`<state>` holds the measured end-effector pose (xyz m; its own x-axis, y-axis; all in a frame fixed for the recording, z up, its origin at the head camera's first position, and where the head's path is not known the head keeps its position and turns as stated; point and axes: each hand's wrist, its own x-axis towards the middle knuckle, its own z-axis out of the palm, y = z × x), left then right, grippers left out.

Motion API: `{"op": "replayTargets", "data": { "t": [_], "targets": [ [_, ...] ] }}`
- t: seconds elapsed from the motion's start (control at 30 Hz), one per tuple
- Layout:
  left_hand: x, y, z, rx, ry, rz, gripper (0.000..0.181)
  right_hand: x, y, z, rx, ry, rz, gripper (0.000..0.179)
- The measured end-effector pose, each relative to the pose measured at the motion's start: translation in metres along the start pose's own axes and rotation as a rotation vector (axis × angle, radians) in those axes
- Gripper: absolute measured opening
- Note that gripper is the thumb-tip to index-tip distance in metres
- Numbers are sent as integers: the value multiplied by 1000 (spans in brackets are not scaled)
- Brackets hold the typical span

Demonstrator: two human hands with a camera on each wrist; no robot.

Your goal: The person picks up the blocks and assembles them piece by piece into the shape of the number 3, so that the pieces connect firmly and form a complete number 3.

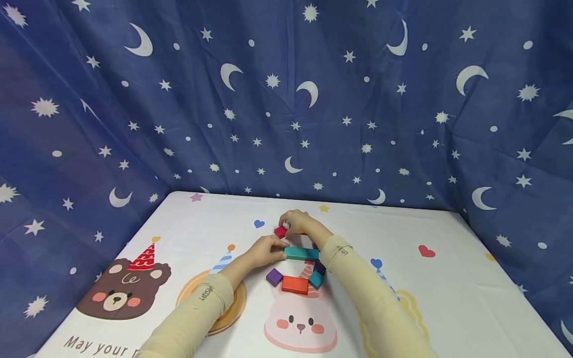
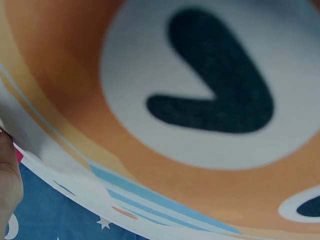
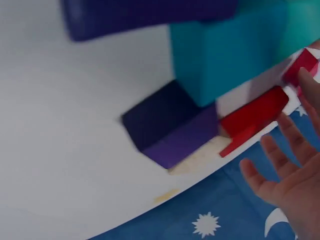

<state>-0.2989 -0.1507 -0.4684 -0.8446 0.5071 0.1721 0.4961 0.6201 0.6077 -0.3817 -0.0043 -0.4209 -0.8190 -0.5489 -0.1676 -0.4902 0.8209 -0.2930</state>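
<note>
In the head view my left hand is at the left end of a long teal block, thumb and fingers on either side of that end. My right hand reaches farther back and pinches a small grey-white piece, mostly covered by the fingers. A crimson block lies just beneath those fingertips. In the right wrist view the other fingers spread out beside a red block. Only an edge of the left hand enters the left wrist view.
Nearer me lie a purple block, an orange-red block and a blue-teal block. Dark purple blocks stand at the right, partly behind my right forearm. A starry blue curtain hangs behind the printed white tablecloth.
</note>
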Motion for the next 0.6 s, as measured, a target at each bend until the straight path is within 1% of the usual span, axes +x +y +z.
{"op": "replayTargets", "data": {
  "t": [0.1,0.27,0.37,0.6],
  "targets": [
    [1,0,0,2,-3,6,29,1,3,1,-14,-8,-17,26],
    [1,0,-1,13,-3,17,30,4,5,2,-16,26,-25,26],
    [1,1,-1,4,-3,0,29,6,4,2,-2,29,-12,28],
    [1,0,-2,-2,-9,2,29,9,4,4,2,50,46,29]
  ]
}}
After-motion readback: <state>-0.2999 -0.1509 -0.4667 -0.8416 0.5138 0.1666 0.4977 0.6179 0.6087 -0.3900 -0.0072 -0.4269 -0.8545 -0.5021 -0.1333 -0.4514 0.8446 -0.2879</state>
